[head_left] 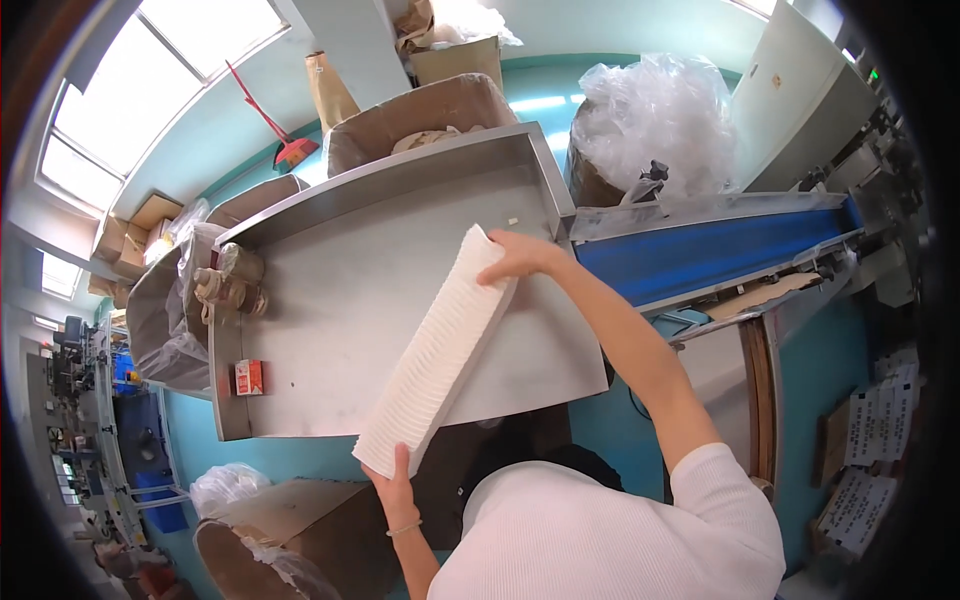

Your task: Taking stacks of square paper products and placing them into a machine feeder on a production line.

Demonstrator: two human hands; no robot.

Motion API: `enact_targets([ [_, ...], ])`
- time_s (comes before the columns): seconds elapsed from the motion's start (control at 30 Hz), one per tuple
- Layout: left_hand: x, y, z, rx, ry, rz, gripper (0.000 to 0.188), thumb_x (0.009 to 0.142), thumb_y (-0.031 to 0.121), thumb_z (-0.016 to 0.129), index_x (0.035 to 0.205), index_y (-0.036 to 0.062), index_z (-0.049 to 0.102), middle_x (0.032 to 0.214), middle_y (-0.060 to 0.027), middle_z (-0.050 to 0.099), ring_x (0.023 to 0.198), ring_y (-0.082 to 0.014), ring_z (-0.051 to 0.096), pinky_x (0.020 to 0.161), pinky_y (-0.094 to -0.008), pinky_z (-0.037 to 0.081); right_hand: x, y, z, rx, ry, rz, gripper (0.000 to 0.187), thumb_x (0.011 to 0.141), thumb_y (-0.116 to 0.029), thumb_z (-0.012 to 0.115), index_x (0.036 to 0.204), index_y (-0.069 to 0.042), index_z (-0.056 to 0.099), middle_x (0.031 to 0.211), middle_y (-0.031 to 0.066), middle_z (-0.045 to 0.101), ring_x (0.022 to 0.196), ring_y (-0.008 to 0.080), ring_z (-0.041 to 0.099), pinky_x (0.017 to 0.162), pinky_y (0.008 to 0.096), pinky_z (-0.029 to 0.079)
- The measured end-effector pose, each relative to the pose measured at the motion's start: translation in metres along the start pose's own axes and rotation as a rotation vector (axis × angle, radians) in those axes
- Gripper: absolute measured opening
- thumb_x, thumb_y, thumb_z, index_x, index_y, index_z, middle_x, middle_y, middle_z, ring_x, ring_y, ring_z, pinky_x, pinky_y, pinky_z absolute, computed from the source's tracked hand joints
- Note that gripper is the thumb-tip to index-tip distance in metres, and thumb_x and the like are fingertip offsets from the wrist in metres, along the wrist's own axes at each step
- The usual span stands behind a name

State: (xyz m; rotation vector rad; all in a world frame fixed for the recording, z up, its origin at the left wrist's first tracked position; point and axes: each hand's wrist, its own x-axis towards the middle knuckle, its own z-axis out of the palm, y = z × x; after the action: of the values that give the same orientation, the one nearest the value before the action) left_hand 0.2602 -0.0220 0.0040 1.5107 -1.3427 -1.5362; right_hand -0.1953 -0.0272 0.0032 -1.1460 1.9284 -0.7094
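Note:
A long white stack of thin, tightly nested pieces, ridged along its length, slants over the metal table. I cannot make out what kind of pieces they are. My left hand grips its near lower end, the thumb on the top side. At the far upper end, my right hand is closed round the stack. Below lies the steel worktable with raised rims. A small pale scrap rests on it close to my right hand.
A small red and white box and several tape rolls sit along the table's left side. To the right runs a blue conveyor belt. Around stand a large carton, a bag of clear plastic and an open carton.

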Motion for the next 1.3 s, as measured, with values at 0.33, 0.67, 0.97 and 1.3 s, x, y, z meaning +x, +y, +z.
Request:
enact_targets([
  [0.33, -0.025, 0.008, 0.13, -0.352, -0.366, -0.25, 0.065, 0.095, 0.025, 0.066, 0.144, 0.0148, 0.023, 0.142, -0.0115, 0.039, 0.126, -0.0251, 0.044, 0.091, -0.0438, 0.05, -0.089, -0.04, 0.086, 0.113, 0.803, -0.471, 0.028, 0.085, -0.013, 0.069, 0.111, -0.005, 0.061, 0.126, 0.0173, 0.056, 0.112, 0.0345, 0.057, 0.092, 0.0393, 0.048],
  [0.67, -0.021, -0.015, 0.165, -0.235, -0.532, -0.135, 0.078, 0.084, 0.048, 0.073, 0.145, 0.0121, 0.04, 0.142, -0.0089, 0.044, 0.124, -0.0252, 0.047, 0.096, -0.0371, 0.047, -0.558, 0.086, 0.149, -0.395, 1.264, 1.359, 0.07, 0.076, -0.037, 0.078, 0.131, -0.003, 0.051, 0.144, 0.0267, 0.038, 0.137, 0.0436, 0.029, 0.103, 0.0623, 0.027],
  [0.97, 0.078, -0.08, 0.161, 0.232, -0.65, 0.219, 0.083, 0.085, 0.041, 0.071, 0.151, 0.0123, 0.028, 0.139, -0.0153, 0.05, 0.123, -0.0333, 0.051, 0.098, -0.0455, 0.043, -0.605, 0.105, 0.213, -0.302, 1.713, 0.955, 0.101, 0.068, -0.036, 0.085, 0.146, -0.004, 0.03, 0.151, 0.0334, 0.022, 0.14, 0.0485, 0.024, 0.11, 0.0561, 0.029],
  [1.3, 0.114, -0.068, 0.157, 0.78, -0.635, 0.519, 0.088, 0.092, 0.027, 0.065, 0.157, 0.0193, 0.006, 0.13, -0.0182, 0.057, 0.123, -0.0302, 0.053, 0.106, -0.0492, 0.038, -0.638, 0.032, 0.325, -0.183, 1.895, 1.493, 0.086, 0.061, -0.025, 0.081, 0.131, 0.003, 0.04, 0.12, 0.0222, 0.047, 0.113, 0.0404, 0.047, 0.096, 0.0501, 0.04],
])
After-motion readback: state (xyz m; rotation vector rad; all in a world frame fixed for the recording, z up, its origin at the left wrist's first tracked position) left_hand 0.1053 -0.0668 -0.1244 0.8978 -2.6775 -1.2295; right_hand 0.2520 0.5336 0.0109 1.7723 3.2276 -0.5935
